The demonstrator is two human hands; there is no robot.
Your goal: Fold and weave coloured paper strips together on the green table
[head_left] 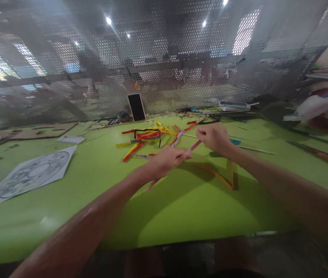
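Your left fingers [181,156] and right fingers [203,134] pinch the thin, flexible pink strip [193,148] shut; pull evenly, avoiding twists.

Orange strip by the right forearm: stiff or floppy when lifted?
The orange strip is probably light, being thin and narrow. It likely bends easily yet keeps its creases, since it holds a sharp corner on the table.

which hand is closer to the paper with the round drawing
Left. The left hand is to the right of the paper, not touching it; the right hand is farther right and a bit farther forward.
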